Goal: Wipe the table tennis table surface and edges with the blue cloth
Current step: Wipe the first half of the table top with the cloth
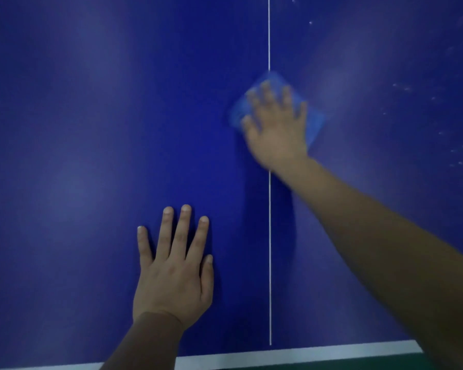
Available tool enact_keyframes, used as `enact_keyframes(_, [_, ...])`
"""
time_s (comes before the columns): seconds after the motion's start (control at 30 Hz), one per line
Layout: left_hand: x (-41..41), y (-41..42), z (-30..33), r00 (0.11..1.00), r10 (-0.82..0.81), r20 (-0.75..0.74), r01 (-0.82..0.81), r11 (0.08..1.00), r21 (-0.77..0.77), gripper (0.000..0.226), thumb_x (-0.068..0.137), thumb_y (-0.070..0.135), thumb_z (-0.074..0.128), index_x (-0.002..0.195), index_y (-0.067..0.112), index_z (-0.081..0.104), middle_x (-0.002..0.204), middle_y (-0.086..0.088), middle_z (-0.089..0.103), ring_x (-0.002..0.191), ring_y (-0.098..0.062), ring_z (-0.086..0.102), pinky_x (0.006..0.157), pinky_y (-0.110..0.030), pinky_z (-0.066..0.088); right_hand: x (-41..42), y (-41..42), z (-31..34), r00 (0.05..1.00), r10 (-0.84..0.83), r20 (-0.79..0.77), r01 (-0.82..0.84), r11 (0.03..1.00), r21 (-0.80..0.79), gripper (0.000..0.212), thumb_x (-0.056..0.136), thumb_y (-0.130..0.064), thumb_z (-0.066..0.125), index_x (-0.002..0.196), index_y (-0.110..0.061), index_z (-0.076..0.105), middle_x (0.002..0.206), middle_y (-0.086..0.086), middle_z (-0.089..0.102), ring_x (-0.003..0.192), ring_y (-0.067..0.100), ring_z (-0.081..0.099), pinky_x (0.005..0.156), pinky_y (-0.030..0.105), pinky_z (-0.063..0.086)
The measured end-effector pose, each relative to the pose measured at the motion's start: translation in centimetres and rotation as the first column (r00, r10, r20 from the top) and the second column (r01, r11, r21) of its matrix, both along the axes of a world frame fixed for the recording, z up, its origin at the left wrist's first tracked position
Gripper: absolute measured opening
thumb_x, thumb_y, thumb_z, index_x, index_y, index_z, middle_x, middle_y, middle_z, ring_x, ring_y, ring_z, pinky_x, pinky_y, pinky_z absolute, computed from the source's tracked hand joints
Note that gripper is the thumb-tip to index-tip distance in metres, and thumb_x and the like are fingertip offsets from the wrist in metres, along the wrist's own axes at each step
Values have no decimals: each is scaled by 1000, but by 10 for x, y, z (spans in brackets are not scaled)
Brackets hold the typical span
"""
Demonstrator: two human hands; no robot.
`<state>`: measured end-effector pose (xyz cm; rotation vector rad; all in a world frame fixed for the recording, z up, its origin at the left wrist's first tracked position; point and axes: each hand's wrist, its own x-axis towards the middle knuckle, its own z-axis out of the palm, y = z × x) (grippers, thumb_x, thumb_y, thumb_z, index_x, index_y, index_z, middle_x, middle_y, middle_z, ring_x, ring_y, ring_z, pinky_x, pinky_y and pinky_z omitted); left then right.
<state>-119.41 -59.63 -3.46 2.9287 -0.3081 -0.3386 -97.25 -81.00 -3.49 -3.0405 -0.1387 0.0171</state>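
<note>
right hand [277, 129] presses blue cloth [314, 124] on table [91, 129]

Both arms are bare all the way to the picture's edge, with no sleeve, watch, band or ring on either. The left hand [173, 273] is sharp: short, trimmed nails, unpainted and pale at the tips, creased knuckles, and a fold line across the wrist. The right hand [275, 126] is blurred, so its nails and knuckles cannot be made out. Its forearm is long and smooth, widening toward the elbow, which lies out of view. No gloves on either hand.
</note>
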Motion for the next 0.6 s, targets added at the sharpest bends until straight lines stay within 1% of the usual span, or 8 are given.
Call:
enact_keyframes(0.07, [-1, 0, 0, 1000, -3, 2, 3, 1000, 4, 63, 97, 41, 32, 156, 17, 32, 166, -11, 23, 155, -35, 13, 118, -68, 9, -23, -3, -7, 925, 380, -28, -381, 924, -30, 58, 101, -51, 30, 154, -29, 38, 163, 0, 31, 151, 32, 22, 118, 63, 13])
enact_keyframes(0.1, [-1, 0, 0, 1000, -3, 2, 3, 1000, 1, 63, 97, 41, 32, 156, 18, 30, 166, -11, 23, 155, -35, 13, 119, -67, 8, -18, -21, -5, 904, 426, -33, -427, 903, -38, 57, 100, -50, 32, 152, -28, 41, 161, 1, 35, 150, 33, 26, 118, 63, 16])
enact_keyframes(0.2, [-1, 2, 0, 1000, -4, 6, 4, 1000, -5, 64, 97, 41, 32, 157, 20, 23, 166, -10, 20, 155, -34, 11, 119, -66, 5, 20, -98, 3, 1000, -7, 3, 7, 996, -94, 63, 99, -52, 26, 155, -27, 35, 164, 3, 29, 150, 36, 24, 116, 64, 20])
enact_keyframes(0.3, [-2, 1, 0, 1000, -4, 2, 5, 1000, -22, 64, 97, 41, 33, 157, 20, 22, 166, -10, 20, 155, -34, 11, 119, -66, 5, 33, -147, 17, 786, -615, -69, 617, 787, 12, 61, 104, -53, 22, 160, -29, 18, 169, -1, 9, 154, 31, 5, 120, 62, 6])
enact_keyframes(0.37, [-1, 0, 0, 1000, -5, -3, 5, 1000, -20, 64, 97, 41, 32, 157, 20, 22, 166, -10, 19, 155, -34, 11, 119, -66, 5, 28, -125, 17, 714, -697, -62, 700, 712, 48, 61, 105, -52, 24, 161, -28, 18, 169, 0, 9, 154, 34, 3, 119, 66, 4])
enact_keyframes(0.43, [-1, 0, 0, 1000, -3, -7, 3, 1000, -17, 64, 97, 42, 32, 157, 20, 22, 166, -10, 19, 155, -34, 11, 119, -67, 5, 15, -75, 6, 859, -513, 15, 513, 859, -3, 60, 104, -49, 26, 160, -27, 23, 168, 2, 15, 153, 36, 11, 117, 67, 8])
enact_keyframes(0.5, [-1, 0, 0, 1000, -2, -13, 1, 1000, -13, 64, 97, 42, 32, 156, 19, 22, 166, -11, 20, 155, -35, 12, 119, -68, 7, -12, -25, -5, 990, -120, 77, 123, 992, -37, 59, 102, -48, 28, 156, -26, 34, 164, 3, 28, 151, 37, 22, 116, 67, 14])
enact_keyframes(0.6, [-1, -1, -1, 1000, -4, -9, 3, 1000, -8, 64, 97, 42, 32, 156, 19, 24, 166, -11, 20, 154, -36, 13, 118, -69, 8, -41, -31, -8, 921, 389, 17, -388, 921, -42, 54, 102, -48, 37, 151, -26, 43, 160, 3, 37, 149, 32, 27, 118, 62, 16])
